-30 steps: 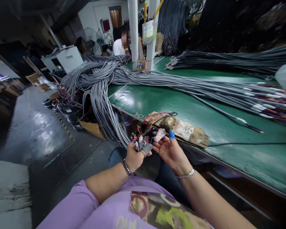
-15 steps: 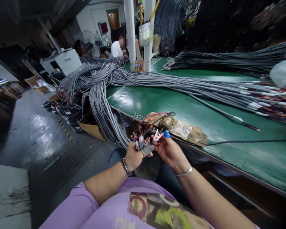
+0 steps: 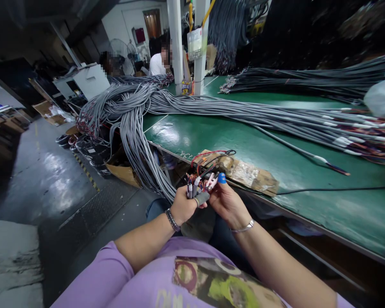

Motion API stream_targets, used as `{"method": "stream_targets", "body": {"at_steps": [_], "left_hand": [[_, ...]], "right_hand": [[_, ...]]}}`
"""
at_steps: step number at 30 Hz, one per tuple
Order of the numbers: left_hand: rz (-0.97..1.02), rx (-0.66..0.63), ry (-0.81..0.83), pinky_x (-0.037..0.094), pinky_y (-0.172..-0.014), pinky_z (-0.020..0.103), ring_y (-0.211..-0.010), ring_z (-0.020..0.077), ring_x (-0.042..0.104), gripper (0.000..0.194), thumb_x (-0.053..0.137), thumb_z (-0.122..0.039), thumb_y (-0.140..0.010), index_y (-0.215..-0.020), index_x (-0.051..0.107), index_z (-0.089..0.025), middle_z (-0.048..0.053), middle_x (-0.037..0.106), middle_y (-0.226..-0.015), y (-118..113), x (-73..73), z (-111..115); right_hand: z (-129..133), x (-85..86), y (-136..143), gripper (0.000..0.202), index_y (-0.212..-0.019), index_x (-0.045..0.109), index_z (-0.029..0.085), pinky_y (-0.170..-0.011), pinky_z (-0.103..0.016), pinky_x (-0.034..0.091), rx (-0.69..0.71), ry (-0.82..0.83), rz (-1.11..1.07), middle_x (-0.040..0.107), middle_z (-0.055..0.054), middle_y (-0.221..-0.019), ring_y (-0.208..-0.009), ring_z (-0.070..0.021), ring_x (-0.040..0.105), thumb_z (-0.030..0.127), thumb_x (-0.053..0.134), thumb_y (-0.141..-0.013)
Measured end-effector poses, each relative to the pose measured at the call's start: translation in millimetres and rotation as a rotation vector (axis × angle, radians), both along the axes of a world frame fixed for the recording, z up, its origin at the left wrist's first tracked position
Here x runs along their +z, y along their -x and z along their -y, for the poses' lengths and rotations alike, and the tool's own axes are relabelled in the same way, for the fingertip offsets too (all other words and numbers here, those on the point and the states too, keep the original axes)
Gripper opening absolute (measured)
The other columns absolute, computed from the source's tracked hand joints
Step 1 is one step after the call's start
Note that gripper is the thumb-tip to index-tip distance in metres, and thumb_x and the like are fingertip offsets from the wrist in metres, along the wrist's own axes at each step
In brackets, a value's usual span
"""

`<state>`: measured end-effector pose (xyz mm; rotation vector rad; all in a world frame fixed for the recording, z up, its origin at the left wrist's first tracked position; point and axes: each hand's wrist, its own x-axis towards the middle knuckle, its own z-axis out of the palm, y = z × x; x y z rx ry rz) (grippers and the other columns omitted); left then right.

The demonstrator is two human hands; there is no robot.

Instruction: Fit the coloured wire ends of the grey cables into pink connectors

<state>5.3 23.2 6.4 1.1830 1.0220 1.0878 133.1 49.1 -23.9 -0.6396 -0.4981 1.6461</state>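
My left hand point(image 3: 183, 207), a grey cover on its thumb, is closed around the stripped ends of several grey cables point(image 3: 191, 191). Thin coloured wires fan out above that fist. The grey cable bundle point(image 3: 137, 141) hangs over the table edge and runs down to this hand. Close beside it, my right hand point(image 3: 229, 204) wears a blue cover on the thumb and pinches a pale pinkish clip point(image 3: 211, 182), much like a clothespin, against the wire ends. Its other fingertips are partly hidden. Beyond the hands, red and black leads point(image 3: 208, 155) lie by a taped board point(image 3: 247, 174).
On the green table point(image 3: 276, 156) lie more grey cables point(image 3: 244, 112) with white-banded ends, and darker cables point(image 3: 295, 81) farther back. A white post point(image 3: 199, 72) rises from it. A person in white point(image 3: 157, 64) sits behind. Cartons point(image 3: 123, 173) stand left, below the table edge.
My left hand has shifted slightly right and up with the cable ends, which now point more upright. My right hand has moved slightly left with the clip; the hands are closer together.
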Motion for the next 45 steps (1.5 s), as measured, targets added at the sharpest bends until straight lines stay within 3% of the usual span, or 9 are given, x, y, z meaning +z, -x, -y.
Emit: {"method": "stream_targets", "body": {"at_steps": [10, 18, 23, 27, 33, 35, 38, 41, 45], "left_hand": [[0.005, 0.032, -0.027, 0.047, -0.052, 0.024, -0.047, 0.0105, 0.055, 0.040, 0.077, -0.046, -0.063, -0.053, 0.060, -0.011, 0.002, 0.060, -0.051, 6.4, 2.6, 5.7], [0.005, -0.052, 0.015, 0.049, -0.057, 0.026, -0.052, 0.0129, 0.060, 0.036, 0.077, -0.044, -0.064, -0.063, 0.065, -0.010, 0.004, 0.064, -0.056, 22.2, -1.4, 11.7], [0.109, -0.010, 0.110, 0.051, -0.061, 0.029, -0.055, 0.0151, 0.063, 0.038, 0.083, -0.042, -0.057, -0.065, 0.063, -0.011, 0.004, 0.065, -0.057, 27.7, -2.2, 12.3], [0.101, 0.004, 0.091, 0.050, -0.063, 0.029, -0.058, 0.0157, 0.063, 0.039, 0.082, -0.043, -0.056, -0.067, 0.066, -0.010, 0.004, 0.065, -0.059, 33.1, -5.0, 16.1], [-0.020, -0.068, -0.049, 0.046, -0.065, 0.027, -0.062, 0.0136, 0.057, 0.033, 0.079, -0.040, -0.061, -0.071, 0.067, -0.010, 0.003, 0.064, -0.064, 36.3, -9.6, 23.0], [-0.100, -0.104, -0.121, 0.045, -0.064, 0.025, -0.063, 0.0123, 0.054, 0.028, 0.078, -0.034, -0.062, -0.074, 0.067, -0.011, 0.002, 0.063, -0.068, 36.8, -12.2, 25.8], [-0.189, -0.148, -0.183, 0.044, -0.062, 0.023, -0.062, 0.0113, 0.051, 0.024, 0.075, -0.029, -0.065, -0.079, 0.068, -0.012, 0.000, 0.062, -0.068, 38.2, -14.2, 30.9], [-0.114, -0.173, -0.190, 0.048, -0.068, 0.027, -0.069, 0.0147, 0.057, 0.031, 0.075, -0.036, -0.067, -0.088, 0.070, -0.014, 0.003, 0.067, -0.077, 39.4, -10.6, 36.2], [-0.026, -0.087, -0.175, 0.050, -0.083, 0.033, -0.084, 0.0205, 0.064, 0.036, 0.069, -0.047, -0.073, -0.088, 0.072, -0.014, 0.007, 0.071, -0.088, 42.2, -0.6, 43.0]], "right_hand": [[10.0, 3.1, -9.8, 0.042, -0.077, 0.066, 0.023, -0.058, -0.025, 0.052, 0.084, 0.062, -0.034, 0.067, 0.000, -0.069, -0.062, -0.0138, 0.061, 0.065, 0.061, -0.074], [20.7, -1.0, -16.4, 0.031, -0.073, 0.065, 0.022, -0.058, -0.024, 0.053, 0.037, 0.172, -0.013, 0.066, 0.000, -0.069, -0.059, -0.0112, 0.059, 0.053, 0.070, -0.073], [40.4, -0.4, -16.2, 0.027, -0.081, 0.070, 0.021, -0.058, -0.023, 0.050, -0.105, 0.029, 0.251, 0.066, -0.001, -0.073, -0.059, -0.0103, 0.056, 0.045, 0.074, -0.071], [57.2, -1.0, -16.6, 0.022, -0.084, 0.072, 0.023, -0.061, -0.025, 0.049, -0.203, -0.135, 0.558, 0.068, -0.002, -0.074, -0.064, -0.0130, 0.058, 0.042, 0.070, -0.076], [72.7, 22.2, -2.8, 0.026, -0.101, 0.069, 0.023, -0.072, -0.032, 0.052, -0.063, -0.510, 0.901, 0.070, -0.004, -0.084, -0.076, -0.0196, 0.064, 0.037, 0.066, -0.079], [74.1, 31.6, 2.8, 0.024, -0.097, 0.069, 0.023, -0.070, -0.032, 0.052, -0.054, -0.589, 1.026, 0.070, -0.004, -0.083, -0.074, -0.0201, 0.063, 0.036, 0.069, -0.077], [73.9, 35.3, 6.4, 0.015, -0.085, 0.071, 0.024, -0.069, -0.034, 0.050, -0.124, -0.610, 1.111, 0.071, -0.005, -0.081, -0.072, -0.0216, 0.062, 0.036, 0.070, -0.075], [73.5, 26.3, 3.2, 0.018, -0.091, 0.071, 0.026, -0.071, -0.035, 0.050, -0.126, -0.535, 1.005, 0.072, -0.005, -0.085, -0.075, -0.0227, 0.064, 0.037, 0.068, -0.077], [74.5, 12.6, -7.8, 0.020, -0.092, 0.071, 0.026, -0.073, -0.035, 0.050, -0.131, -0.435, 0.973, 0.073, -0.005, -0.087, -0.078, -0.0234, 0.065, 0.040, 0.068, -0.077]]}}
